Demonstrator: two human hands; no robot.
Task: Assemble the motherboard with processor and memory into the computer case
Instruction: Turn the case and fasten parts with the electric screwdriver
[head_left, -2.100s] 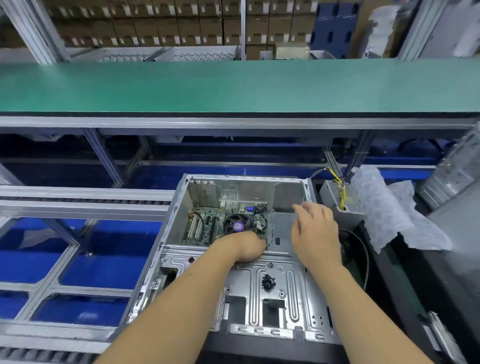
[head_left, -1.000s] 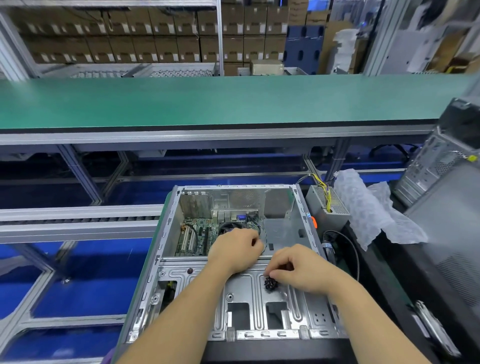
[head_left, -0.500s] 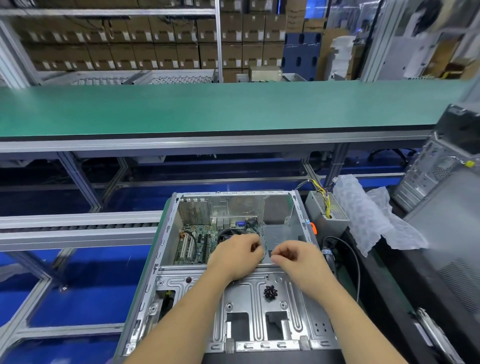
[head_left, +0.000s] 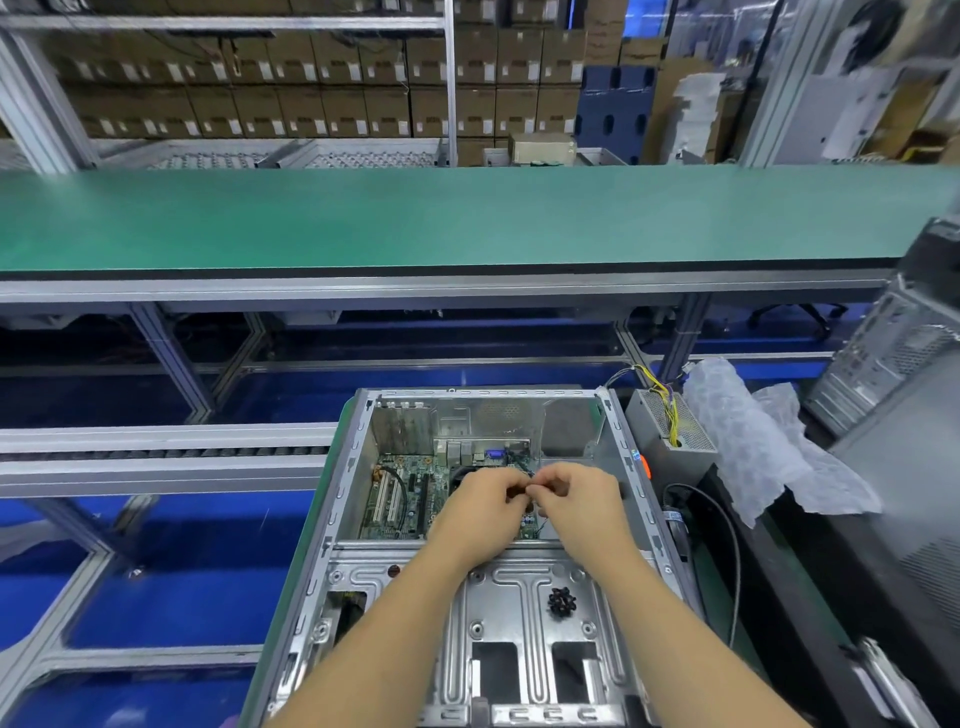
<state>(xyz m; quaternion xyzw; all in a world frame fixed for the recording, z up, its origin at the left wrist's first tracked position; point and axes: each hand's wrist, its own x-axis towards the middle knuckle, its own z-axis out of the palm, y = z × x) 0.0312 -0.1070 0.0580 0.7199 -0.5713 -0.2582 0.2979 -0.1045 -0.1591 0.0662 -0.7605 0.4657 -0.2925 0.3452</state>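
Nearby: screw pile (head_left: 561, 603) on case (head_left: 519, 660); power supply (head_left: 670, 431) beside.

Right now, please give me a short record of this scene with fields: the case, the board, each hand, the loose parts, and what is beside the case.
case: open metal computer case, lying flat on the bench
board: green motherboard inside the case
left hand: left hand over the board, fingertips pinching something small and dark
right hand: right hand meeting the left, also pinching it
loose parts: small pile of black screws on the case's metal plate
beside the case: grey power supply with yellow wires; bubble wrap
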